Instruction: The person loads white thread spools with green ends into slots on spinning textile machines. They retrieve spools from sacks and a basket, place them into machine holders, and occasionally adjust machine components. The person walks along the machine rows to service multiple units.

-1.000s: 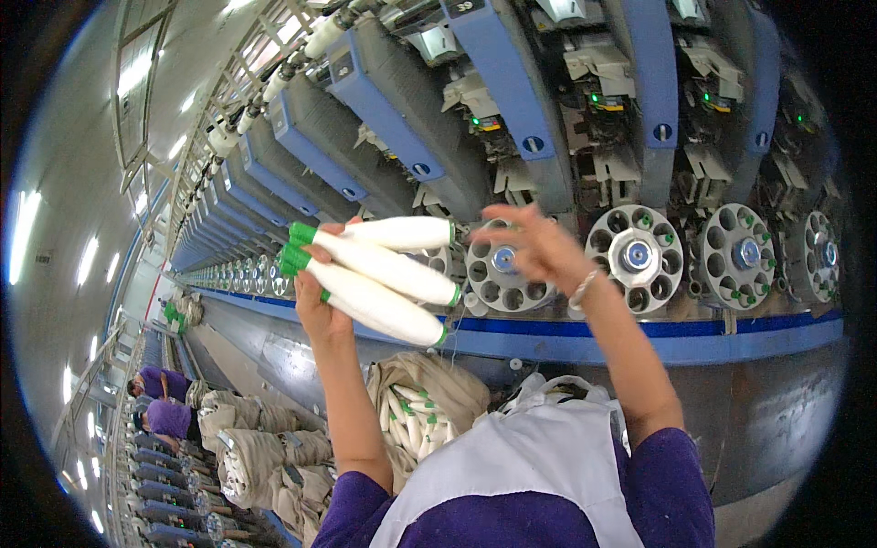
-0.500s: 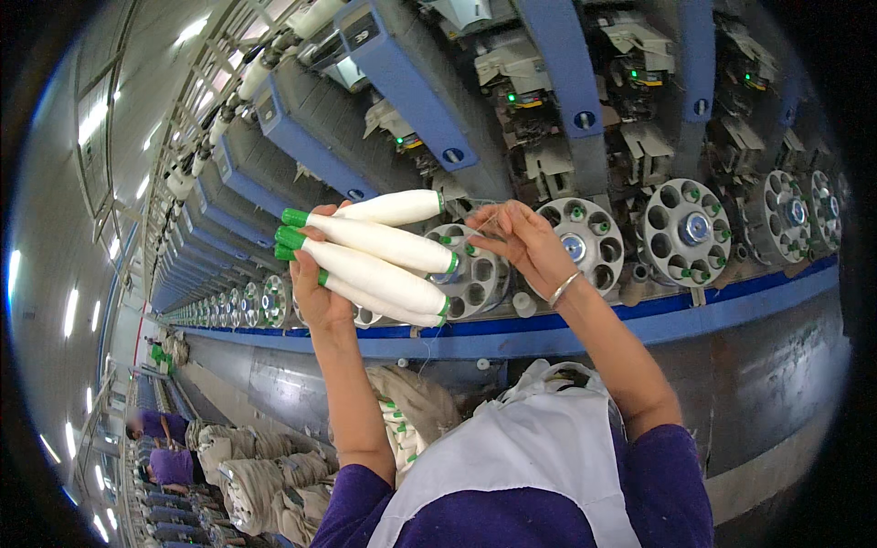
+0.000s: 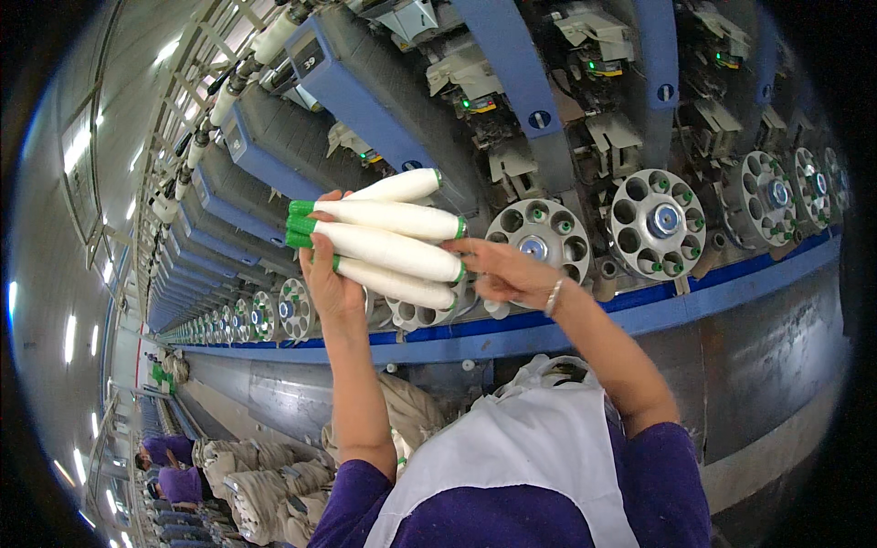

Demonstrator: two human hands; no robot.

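My left hand [image 3: 331,279] is closed around several yarn bobbins wound with white thread, holding them fanned out side by side by their green left ends. In the bunch, an upper yarn bobbin [image 3: 393,187] angles upward, and a lower yarn bobbin [image 3: 393,284] slopes down to the right. My right hand [image 3: 512,272] is at the green right-hand tips. Its index finger reaches out to the tips of the middle bobbins; the other fingers are bent, apart and slightly blurred. No thread can be made out in it.
Beyond my hands runs a winding machine with blue panels [image 3: 365,96] and round bobbin magazines [image 3: 624,239] holding green-tipped tubes. A blue rail [image 3: 585,321] crosses in front. Below left are a beige cloth bag [image 3: 402,402], cloth-covered bundles [image 3: 260,502] and two people in purple [image 3: 178,484].
My right hand has gone from a raised pinch on a thin thread down to the bobbin tips. The bobbins are turned more level, and the view has shifted along the machine.
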